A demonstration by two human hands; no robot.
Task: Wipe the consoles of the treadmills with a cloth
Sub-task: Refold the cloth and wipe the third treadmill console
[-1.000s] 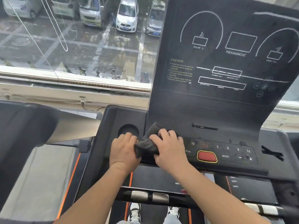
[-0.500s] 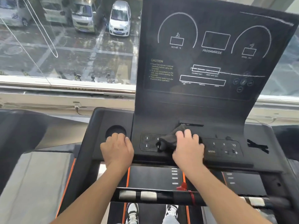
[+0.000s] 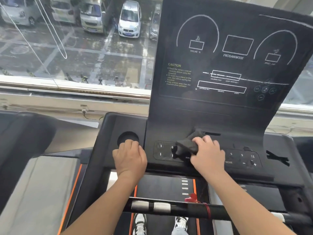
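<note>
One console [image 3: 203,116], one cloth [image 3: 186,145], two hands, left hand [image 3: 129,156] and right hand [image 3: 207,156], and two shoes [image 3: 139,223].

Black console [image 3: 288,150]: dark cloth [image 3: 188,145] bunched on the button deck, held down under the right grip [image 3: 208,155], sticking out to the left of it and beyond it. Keypad [image 3: 162,150] (3, 6) left of that grip, partly under the cloth. Second keypad [image 3: 242,158] (6, 9, 12, MODE) just right of it. Left grip [image 3: 129,155] rests on the front ledge, fingers curled, with the round recess [image 3: 127,138] just beyond its knuckles.
</note>
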